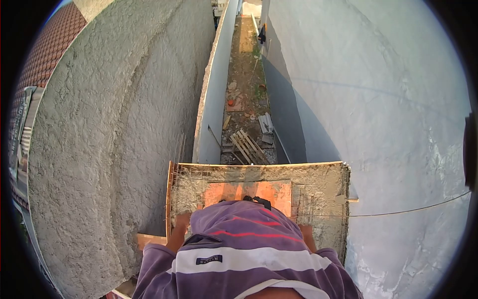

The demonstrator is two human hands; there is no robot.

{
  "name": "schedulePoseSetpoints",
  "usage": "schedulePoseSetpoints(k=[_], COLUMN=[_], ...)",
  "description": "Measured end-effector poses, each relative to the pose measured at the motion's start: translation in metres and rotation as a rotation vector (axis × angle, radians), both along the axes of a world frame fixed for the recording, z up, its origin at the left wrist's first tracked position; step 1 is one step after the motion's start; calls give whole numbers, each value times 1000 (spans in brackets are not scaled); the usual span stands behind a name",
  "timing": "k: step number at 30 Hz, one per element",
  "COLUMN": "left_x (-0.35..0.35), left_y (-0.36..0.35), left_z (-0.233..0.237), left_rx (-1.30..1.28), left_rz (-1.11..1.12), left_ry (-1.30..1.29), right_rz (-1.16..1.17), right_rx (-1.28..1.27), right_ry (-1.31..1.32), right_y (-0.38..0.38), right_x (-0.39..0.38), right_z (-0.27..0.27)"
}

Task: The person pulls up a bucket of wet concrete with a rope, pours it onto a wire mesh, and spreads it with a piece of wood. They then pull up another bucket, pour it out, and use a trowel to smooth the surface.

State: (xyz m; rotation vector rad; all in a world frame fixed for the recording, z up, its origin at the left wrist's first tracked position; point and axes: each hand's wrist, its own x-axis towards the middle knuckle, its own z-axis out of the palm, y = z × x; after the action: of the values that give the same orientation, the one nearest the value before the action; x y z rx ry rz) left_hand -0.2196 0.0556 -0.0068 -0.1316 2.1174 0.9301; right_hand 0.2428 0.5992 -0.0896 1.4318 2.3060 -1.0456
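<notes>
My left hand point(183, 220) hangs down beside my purple shirt point(224, 224), over the left part of a rough cement slab point(323, 185). Its fingers are too small and unclear to read. On the other side, my right hand point(305, 229) is low beside the shirt, its fingers hidden. Between them an orange board point(277, 192) lies on the slab, partly covered by my body. A thin cord point(388, 215) runs from near my right side to the right wall. Wooden edging point(259, 164) borders the slab.
Tall plastered walls stand at left point(114, 124) and right point(398, 124). Beyond the slab's edge is a drop to a narrow passage point(246, 65) with a wooden pallet point(249, 145) and rubble. Thin rods point(181, 147) rise at the slab's left corner.
</notes>
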Motion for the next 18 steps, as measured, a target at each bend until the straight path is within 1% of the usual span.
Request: schedulePoseSetpoints(k=[1, 2, 4, 5, 7, 9, 10, 12, 13, 14, 15, 17, 18], left_x=[1, 1, 4, 4, 5, 9, 11, 15, 17, 18, 17, 14, 13], left_y=[1, 1, 2, 9, 25, 36, 37, 31, 28, 24, 24, 41, 49], left_z=[-2, -2, -3, 4, 23, 38, 33, 3, -6, -12, -14, 7, 22], left_rx=[9, 13, 17, 17, 51, 115, 65, -34, -111, -186, -259, -313, -340], left_rz=[-5, -32, -27, 7, 210, 544, 532, 504, 225, -54, -333, -371, -390], left_ry=[18, 43, 45, 22, -98, -298, -286, -260, -175, -85, 7, -50, -79], right_rz=[61, 57, 37, 23, -57, -225, -331, -611, -544, -434, -251, -34, 10], right_rx=[78, 95, 128, 143, 56, -133, -210, -322, -317, -274, -185, -19, 31], right_ry=[26, 87, 124, 101, 135, 192, 194, 94, 112, 141, 174, 190, 163], right_y=[4, 8, 13, 16, 21, 16, 13, 4, 8, 10, 16, 20, 20], right_x=[4, 4, 4, 3, -7, -27, -40, -70, -65, -50, -25, 11, 19], right_z=[-10, -13, -19, -21, -10, 37, 64, 119, 111, 90, 51, -4, -16])
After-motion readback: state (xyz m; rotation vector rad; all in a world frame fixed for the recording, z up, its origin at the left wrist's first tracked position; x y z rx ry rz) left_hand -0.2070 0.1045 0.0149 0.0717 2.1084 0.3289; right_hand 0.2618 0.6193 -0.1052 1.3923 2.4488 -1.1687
